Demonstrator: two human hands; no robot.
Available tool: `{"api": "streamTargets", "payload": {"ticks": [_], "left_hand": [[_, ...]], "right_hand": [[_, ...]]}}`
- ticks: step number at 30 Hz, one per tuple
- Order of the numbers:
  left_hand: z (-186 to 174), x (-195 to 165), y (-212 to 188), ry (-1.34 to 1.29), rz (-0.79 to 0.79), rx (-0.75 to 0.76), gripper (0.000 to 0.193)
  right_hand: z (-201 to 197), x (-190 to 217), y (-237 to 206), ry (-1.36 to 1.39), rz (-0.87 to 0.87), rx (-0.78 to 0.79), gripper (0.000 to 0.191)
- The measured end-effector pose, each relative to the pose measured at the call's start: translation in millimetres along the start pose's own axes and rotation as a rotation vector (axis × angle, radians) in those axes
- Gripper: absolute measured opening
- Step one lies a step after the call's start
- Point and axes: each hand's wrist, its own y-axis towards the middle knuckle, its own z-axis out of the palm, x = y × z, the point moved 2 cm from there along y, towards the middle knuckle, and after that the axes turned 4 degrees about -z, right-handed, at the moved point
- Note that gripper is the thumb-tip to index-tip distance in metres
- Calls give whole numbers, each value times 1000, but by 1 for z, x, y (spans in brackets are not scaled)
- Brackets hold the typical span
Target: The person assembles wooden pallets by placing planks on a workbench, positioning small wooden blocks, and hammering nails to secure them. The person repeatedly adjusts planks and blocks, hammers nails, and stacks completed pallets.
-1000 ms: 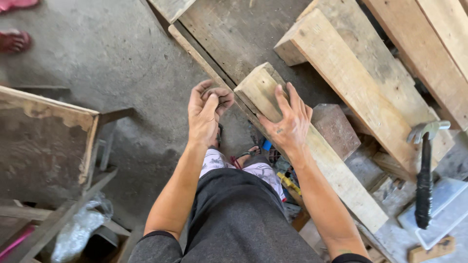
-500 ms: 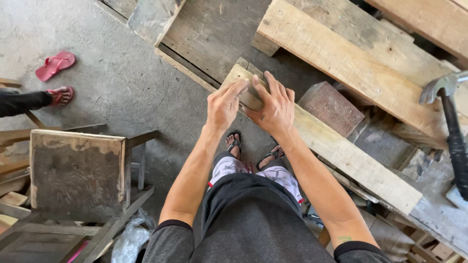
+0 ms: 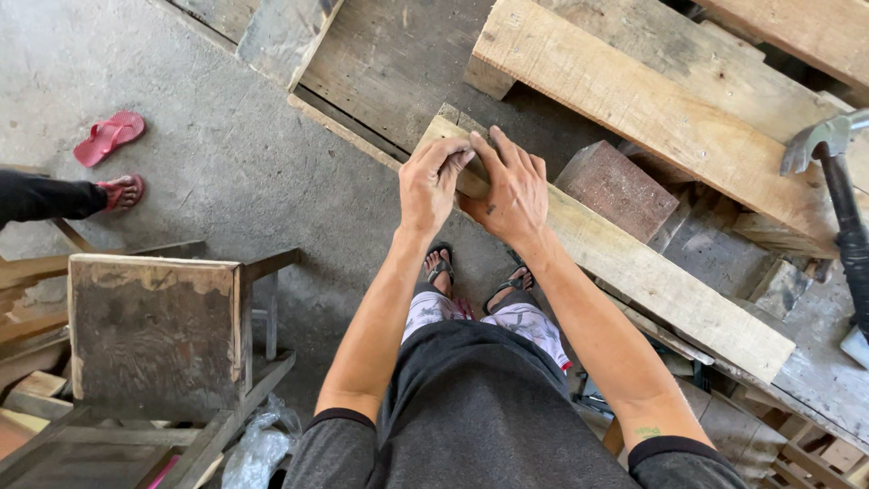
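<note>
A long pale wooden plank [image 3: 652,276] lies slanted over a worn wooden pallet [image 3: 398,63]. My left hand [image 3: 433,186] and my right hand [image 3: 511,190] are both closed over the plank's near end, fingertips meeting on top of it. A reddish-brown brick-like block [image 3: 615,188] sits just right of my right hand, against the plank. My feet in sandals [image 3: 471,276] stand on the concrete floor below the plank's end.
A claw hammer [image 3: 842,208] with a black handle lies at the right edge. A battered wooden stool [image 3: 154,335] stands at lower left. Another person's foot [image 3: 122,192] and a loose red sandal [image 3: 109,136] are at the left. A second plank [image 3: 652,118] lies further back.
My hands have come together from spread apart to both gripping the plank's near end. The view has shifted, so the stool and the other person's foot show more fully.
</note>
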Motion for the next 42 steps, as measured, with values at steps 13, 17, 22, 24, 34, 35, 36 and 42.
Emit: {"api": "streamTargets", "payload": {"ticks": [13,17,22,24,34,35,36,42], "left_hand": [[17,10,-9,93,0,-115,7],[18,20,-8,186,10,-108,7],[15,24,-9,331,164,-55,10],[15,25,-9,383,191,-31,8],[18,16,-7,311,63,-131,15],[19,15,-7,330,49,-138,15],[19,15,-6,347,33,-141,15],[21,11,-6,389,149,-127,15]], "right_hand": [[16,-12,-7,95,56,-52,102],[9,-13,3,165,65,-12,117],[-62,-46,-26,709,168,1,138],[-120,-77,-86,784,223,-168,108],[-245,-281,-262,-440,591,-202,68],[-241,-297,-264,-421,578,-151,59],[-236,-311,-268,-409,577,-112,55],[-224,-371,-282,-386,533,14,40]]}}
